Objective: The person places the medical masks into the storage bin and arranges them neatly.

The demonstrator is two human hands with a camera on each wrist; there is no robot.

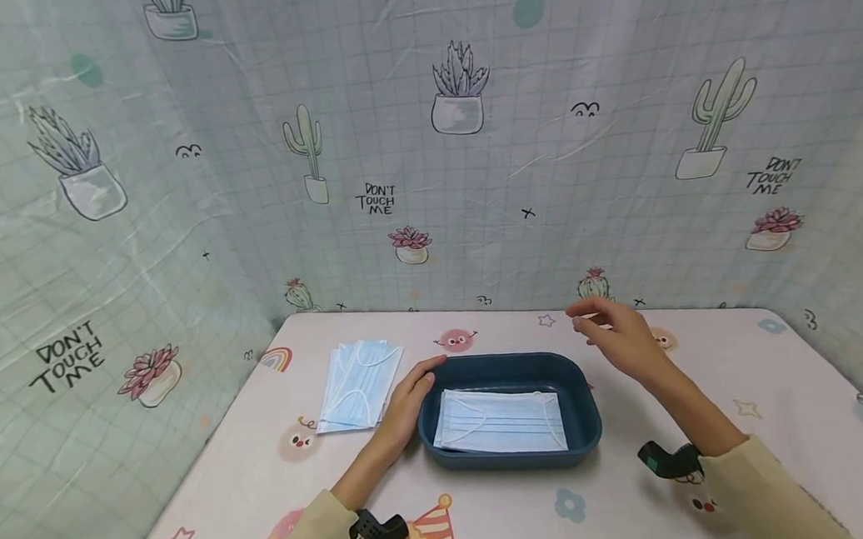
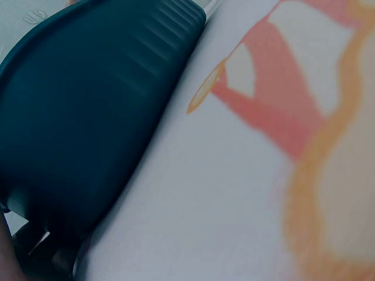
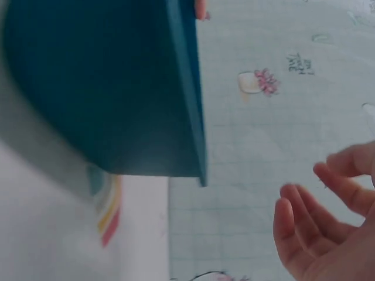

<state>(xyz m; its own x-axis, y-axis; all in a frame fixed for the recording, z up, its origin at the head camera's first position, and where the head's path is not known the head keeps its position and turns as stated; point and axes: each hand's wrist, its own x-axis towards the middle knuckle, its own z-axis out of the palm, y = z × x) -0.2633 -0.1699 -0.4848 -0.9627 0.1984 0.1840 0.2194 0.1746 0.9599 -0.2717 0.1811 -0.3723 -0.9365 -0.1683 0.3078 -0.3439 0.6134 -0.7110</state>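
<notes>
A dark blue rectangular bin (image 1: pixel 513 462) stands on the table in the head view. Pale blue face masks (image 1: pixel 498 422) with white ear loops lie flat inside it. My left hand (image 1: pixel 403 401) rests against the bin's left side, its fingers reaching along the rim toward the far left corner. Just left of that hand, more face masks (image 1: pixel 357 383) lie overlapping on the table. My right hand (image 1: pixel 620 336) hovers beyond the bin's far right corner, fingers loosely bent and holding nothing. The right wrist view also has this hand (image 3: pixel 328 228) apart from the bin wall (image 3: pixel 105 88).
A white table cover (image 1: pixel 710 384) printed with cartoon figures lies beneath everything. Behind the table hangs a pale curtain (image 1: pixel 514 163) with plant drawings, and it continues along the left and right sides. Each wrist wears a black strap-on device (image 1: pixel 378 530).
</notes>
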